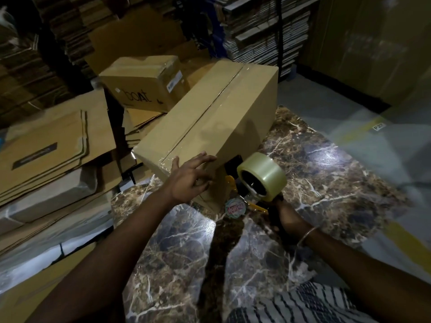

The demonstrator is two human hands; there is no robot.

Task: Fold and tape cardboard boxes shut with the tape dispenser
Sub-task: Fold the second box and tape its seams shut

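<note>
**Box taped along its seam, dispenser at the near end**

Nearest, a striped garment point(310, 304) at the bottom edge, above a marble-patterned table point(314, 173). Right hand point(285, 219), thin bangle at the wrist, gripping the handle of the tape dispenser point(254, 185); clear tape roll point(264, 174) on top, dispenser's front against the near end of the cardboard box point(210, 117). Left hand point(190, 176) loose, fingers spread, resting on the box's near end at the top edge. Box on the table, tilted, flaps closed, clear tape along the top seam. Beyond to the left, a smaller box point(142, 82) marked "boat". Left of that, flattened cardboard sheets point(53, 145) in piles. Farther back, stacked cardboard point(263, 26) on shelving.
</note>
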